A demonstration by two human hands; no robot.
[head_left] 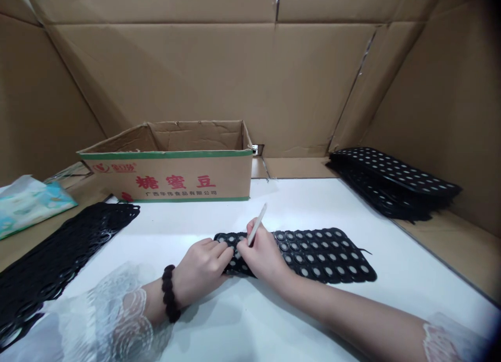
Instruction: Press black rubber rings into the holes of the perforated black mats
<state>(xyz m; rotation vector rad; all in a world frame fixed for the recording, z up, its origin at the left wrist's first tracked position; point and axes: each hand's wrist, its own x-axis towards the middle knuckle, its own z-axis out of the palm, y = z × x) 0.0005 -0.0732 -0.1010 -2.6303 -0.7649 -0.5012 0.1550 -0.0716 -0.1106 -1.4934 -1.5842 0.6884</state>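
Note:
A black sheet [323, 257] with rows of round pale discs lies flat on the white table. My left hand [205, 265], with a dark band at its wrist, is closed at the sheet's left end, its fingers curled onto the edge. Over the left part of the sheet, my right hand [264, 255] grips a thin white pen-like stick [258, 223]. The stick leans with its upper end pointing up and away; its lower end is hidden by the fingers. Both hands touch the sheet and cover several of its discs.
An open cardboard box [168, 176] with red lettering stands at the back. A pile of similar disc sheets [391, 179] sits at the right edge. Black openwork sheets [66, 252] lie at left, beside a tissue packet [35, 202]. Cardboard walls [219, 74] surround the white table [301, 200].

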